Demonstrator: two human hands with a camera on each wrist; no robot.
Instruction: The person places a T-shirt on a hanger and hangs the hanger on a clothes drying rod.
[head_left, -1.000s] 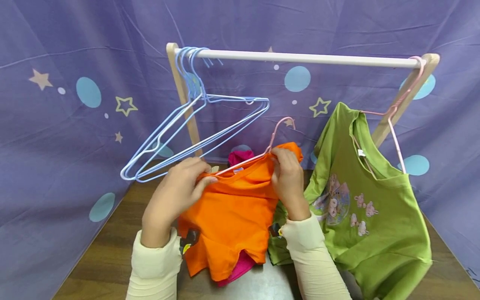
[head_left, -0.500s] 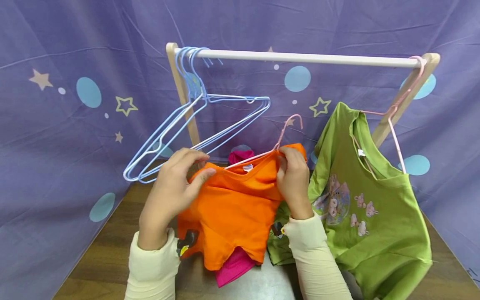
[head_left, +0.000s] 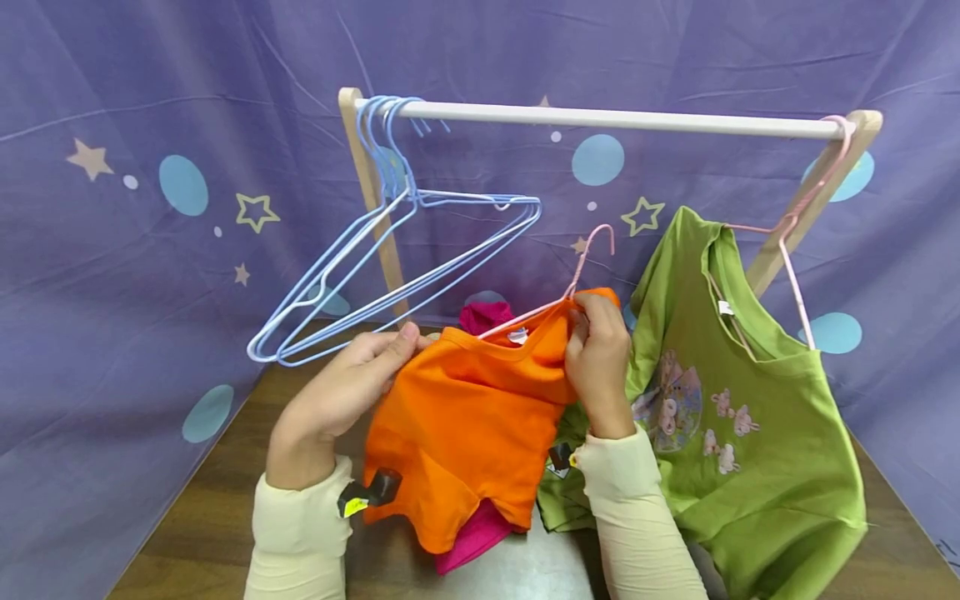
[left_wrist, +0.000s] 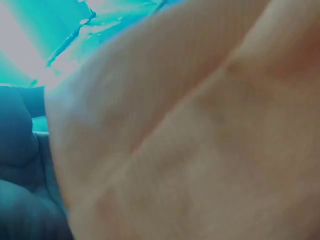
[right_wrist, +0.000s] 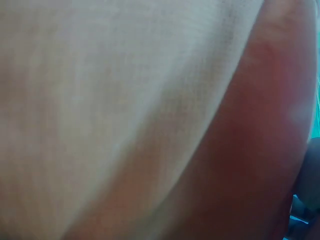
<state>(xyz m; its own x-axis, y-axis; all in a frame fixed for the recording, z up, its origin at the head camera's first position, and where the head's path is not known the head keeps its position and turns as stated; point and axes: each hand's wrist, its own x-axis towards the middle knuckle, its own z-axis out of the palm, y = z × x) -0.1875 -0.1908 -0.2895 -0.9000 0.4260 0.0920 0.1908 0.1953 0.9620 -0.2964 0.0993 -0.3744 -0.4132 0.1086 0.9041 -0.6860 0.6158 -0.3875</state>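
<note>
In the head view an orange T-shirt (head_left: 457,425) hangs over a pink wire hanger (head_left: 582,265), whose hook rises free above the neckline. My right hand (head_left: 600,362) pinches the shirt by the hanger's neck, at the right of the collar. At the left shoulder, my left hand (head_left: 341,392) touches the cloth with straightened fingers, partly behind it, thumb pointing up. Sleeve fabric fills most of both wrist views; some left fingers (left_wrist: 20,140) show at the edge of the left one.
Several blue and white hangers (head_left: 337,292) hang at the left of the rack's white bar (head_left: 615,118). A green T-shirt (head_left: 780,425) hangs on a pink hanger at the right. Magenta cloth (head_left: 476,537) lies below the orange shirt, on the table.
The orange T-shirt and its hanger have shifted right with my right hand. My left thumb has lifted off the shirt's front, and that hand's fingers have straightened.
</note>
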